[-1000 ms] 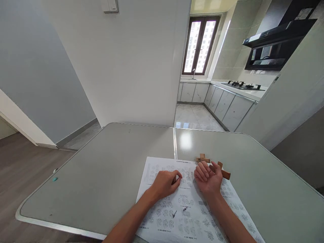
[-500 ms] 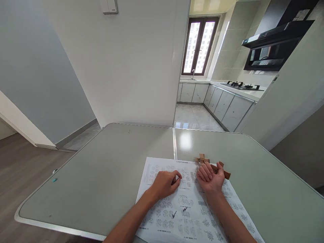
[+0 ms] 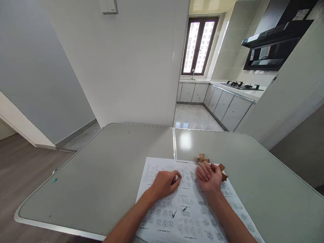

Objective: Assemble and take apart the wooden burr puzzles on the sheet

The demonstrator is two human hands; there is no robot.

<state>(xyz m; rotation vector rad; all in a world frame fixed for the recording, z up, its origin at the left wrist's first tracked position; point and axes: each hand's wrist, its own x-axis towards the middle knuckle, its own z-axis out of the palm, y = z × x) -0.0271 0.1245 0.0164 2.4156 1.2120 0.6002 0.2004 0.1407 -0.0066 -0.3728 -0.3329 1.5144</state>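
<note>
My left hand (image 3: pixel 167 182) rests on a printed paper sheet (image 3: pixel 185 227), its fingers curled and the thumb bent in towards them. Nothing shows in it. My right hand (image 3: pixel 209 176) is turned palm up over the sheet's upper right part, fingers closed. Behind its thumb, brown wooden pieces (image 3: pixel 224 176) stick out, gripped at least in part; the rest is hidden by the hand. Just beyond the fingertips, a small cross-shaped wooden piece (image 3: pixel 201 159) lies at the sheet's top edge. The sheet carries rows of small diagrams and text.
The sheet lies on a grey-green table (image 3: pixel 101 175) with a metal seam (image 3: pixel 174 143) and pale rim. Small teal bits (image 3: pixel 54 180) sit by its left edge. A white wall (image 3: pixel 131 67) stands beyond, with a kitchen counter (image 3: pixel 230 88) at the right.
The wooden pieces at my right hand have turned and shifted slightly left, and the thumb has moved in towards the fingers. My left hand has stayed still.
</note>
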